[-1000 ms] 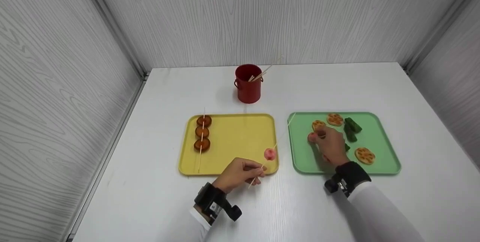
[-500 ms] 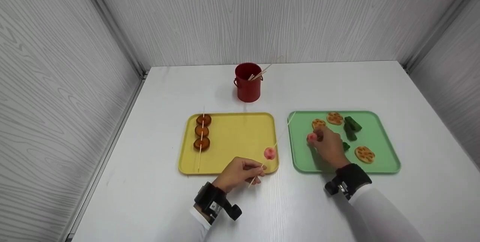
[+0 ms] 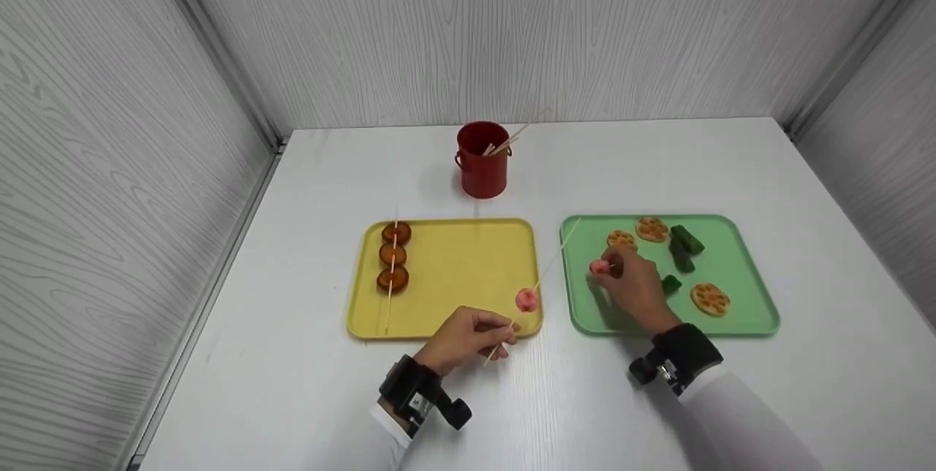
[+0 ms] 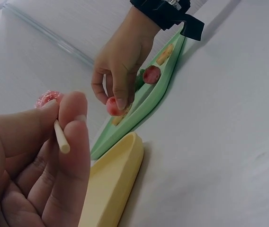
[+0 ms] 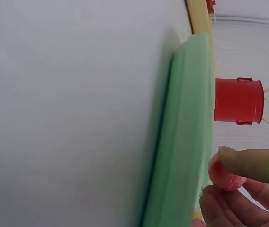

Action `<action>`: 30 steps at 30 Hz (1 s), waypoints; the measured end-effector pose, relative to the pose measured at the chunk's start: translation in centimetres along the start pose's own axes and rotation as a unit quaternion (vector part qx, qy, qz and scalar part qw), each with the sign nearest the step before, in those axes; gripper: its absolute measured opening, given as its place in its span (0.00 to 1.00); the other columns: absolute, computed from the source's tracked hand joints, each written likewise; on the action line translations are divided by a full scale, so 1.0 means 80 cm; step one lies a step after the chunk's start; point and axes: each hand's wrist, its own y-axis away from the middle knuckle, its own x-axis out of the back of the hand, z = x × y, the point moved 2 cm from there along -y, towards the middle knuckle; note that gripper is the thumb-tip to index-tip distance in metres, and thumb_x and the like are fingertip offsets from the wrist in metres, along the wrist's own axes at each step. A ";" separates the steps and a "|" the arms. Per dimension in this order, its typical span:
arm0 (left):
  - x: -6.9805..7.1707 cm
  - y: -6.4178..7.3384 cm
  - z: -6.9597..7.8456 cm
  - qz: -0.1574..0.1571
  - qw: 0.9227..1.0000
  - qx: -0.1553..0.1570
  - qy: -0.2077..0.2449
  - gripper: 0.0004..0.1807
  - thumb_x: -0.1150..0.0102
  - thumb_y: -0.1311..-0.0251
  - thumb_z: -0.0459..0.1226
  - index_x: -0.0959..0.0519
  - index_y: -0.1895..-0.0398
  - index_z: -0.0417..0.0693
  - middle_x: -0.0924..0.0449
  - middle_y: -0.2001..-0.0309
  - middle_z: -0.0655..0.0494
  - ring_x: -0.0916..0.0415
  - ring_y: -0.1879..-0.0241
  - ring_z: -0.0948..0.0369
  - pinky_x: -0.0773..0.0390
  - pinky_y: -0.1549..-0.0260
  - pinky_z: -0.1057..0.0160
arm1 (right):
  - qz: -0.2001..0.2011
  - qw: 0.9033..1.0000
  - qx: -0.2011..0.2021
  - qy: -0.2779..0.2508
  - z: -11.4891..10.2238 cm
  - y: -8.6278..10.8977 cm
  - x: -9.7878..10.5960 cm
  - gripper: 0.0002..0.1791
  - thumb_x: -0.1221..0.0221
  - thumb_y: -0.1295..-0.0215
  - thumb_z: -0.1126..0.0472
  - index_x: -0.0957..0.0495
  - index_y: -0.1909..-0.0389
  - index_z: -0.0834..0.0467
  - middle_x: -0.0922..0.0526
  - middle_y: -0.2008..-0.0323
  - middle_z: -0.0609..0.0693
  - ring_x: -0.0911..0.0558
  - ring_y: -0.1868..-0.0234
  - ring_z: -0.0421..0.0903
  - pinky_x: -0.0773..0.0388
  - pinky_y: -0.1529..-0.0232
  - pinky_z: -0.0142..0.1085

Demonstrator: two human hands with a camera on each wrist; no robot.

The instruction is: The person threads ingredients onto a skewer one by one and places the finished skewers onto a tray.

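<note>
Over the near right corner of the yellow tray, my left hand pinches a bamboo skewer between thumb and fingers. One pink ball is threaded on that skewer, whose tip points up and right across the green tray's left edge. My right hand pinches a second pink ball between thumb and fingertips, close over the left part of the green tray. Another reddish ball lies in the green tray in the left wrist view; my right hand hides it in the head view.
Lotus root slices and green pieces lie in the green tray. A skewer with three brown rounds rests at the yellow tray's left. Behind the trays stands a red bucket with several skewers. Panels enclose the table.
My right hand has shifted slightly left with the pink ball, and more of the green piece beside its wrist shows. The left hand and its skewer have stayed nearly still.
</note>
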 end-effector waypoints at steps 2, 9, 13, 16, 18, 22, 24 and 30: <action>0.000 0.000 0.000 -0.002 1.000 -0.001 0.003 0.15 0.41 0.35 0.31 0.21 0.51 0.27 0.19 0.60 0.29 0.22 0.75 0.67 0.23 0.75 0.71 | 0.008 1.000 0.005 -0.011 -0.004 0.000 0.002 0.14 0.31 0.42 0.64 0.25 0.60 0.62 0.16 0.65 0.58 0.19 0.62 0.53 0.24 0.61 0.43; -0.001 0.000 -0.001 -0.003 1.000 0.003 -0.003 0.13 0.41 0.35 0.31 0.19 0.52 0.29 0.18 0.61 0.32 0.22 0.75 0.67 0.23 0.75 0.71 | 0.016 0.997 -0.012 -0.080 -0.016 0.000 0.013 0.18 0.32 0.40 0.58 0.23 0.54 0.63 0.15 0.59 0.59 0.18 0.59 0.49 0.23 0.59 0.31; -0.002 0.000 -0.001 -0.003 1.000 0.007 -0.004 0.13 0.41 0.36 0.31 0.19 0.52 0.30 0.17 0.61 0.32 0.22 0.75 0.67 0.23 0.75 0.71 | -0.003 0.987 -0.034 -0.155 -0.020 -0.001 0.020 0.21 0.35 0.37 0.54 0.22 0.48 0.62 0.16 0.55 0.59 0.18 0.57 0.40 0.24 0.59 0.26; -0.002 0.000 -0.001 -0.004 1.000 0.009 -0.004 0.13 0.41 0.36 0.31 0.19 0.52 0.30 0.17 0.62 0.33 0.22 0.75 0.67 0.23 0.75 0.71 | -0.029 0.974 -0.072 -0.213 -0.020 -0.001 0.024 0.24 0.37 0.35 0.50 0.23 0.43 0.58 0.18 0.51 0.57 0.19 0.54 0.42 0.24 0.71 0.27; -0.003 0.000 0.000 -0.004 1.000 0.009 -0.003 0.13 0.41 0.35 0.31 0.19 0.52 0.29 0.18 0.62 0.33 0.22 0.75 0.67 0.23 0.76 0.71 | -0.045 0.965 -0.101 -0.239 -0.020 0.000 0.027 0.27 0.38 0.35 0.46 0.25 0.39 0.56 0.18 0.51 0.54 0.19 0.51 0.48 0.29 0.82 0.29; -0.004 0.000 0.000 -0.006 1.000 0.008 -0.003 0.13 0.42 0.35 0.30 0.20 0.52 0.29 0.18 0.61 0.31 0.22 0.75 0.67 0.24 0.76 0.71 | -0.065 0.948 -0.134 -0.280 -0.020 0.002 0.033 0.31 0.41 0.34 0.41 0.29 0.35 0.53 0.19 0.50 0.48 0.20 0.47 0.53 0.43 0.88 0.33; -0.004 0.000 0.000 -0.006 1.000 0.007 -0.003 0.13 0.42 0.35 0.30 0.20 0.51 0.29 0.18 0.61 0.32 0.22 0.75 0.67 0.24 0.76 0.71 | -0.073 0.939 -0.142 -0.304 -0.019 0.003 0.036 0.32 0.43 0.33 0.41 0.31 0.34 0.54 0.19 0.50 0.48 0.20 0.47 0.49 0.43 0.87 0.33; -0.004 0.000 -0.001 -0.009 1.000 0.008 -0.014 0.13 0.42 0.35 0.31 0.19 0.52 0.30 0.16 0.63 0.37 0.22 0.75 0.67 0.24 0.75 0.71 | -0.097 0.893 -0.148 -0.413 -0.019 0.000 0.039 0.32 0.48 0.27 0.47 0.38 0.29 0.58 0.26 0.47 0.53 0.21 0.50 0.41 0.22 0.58 0.30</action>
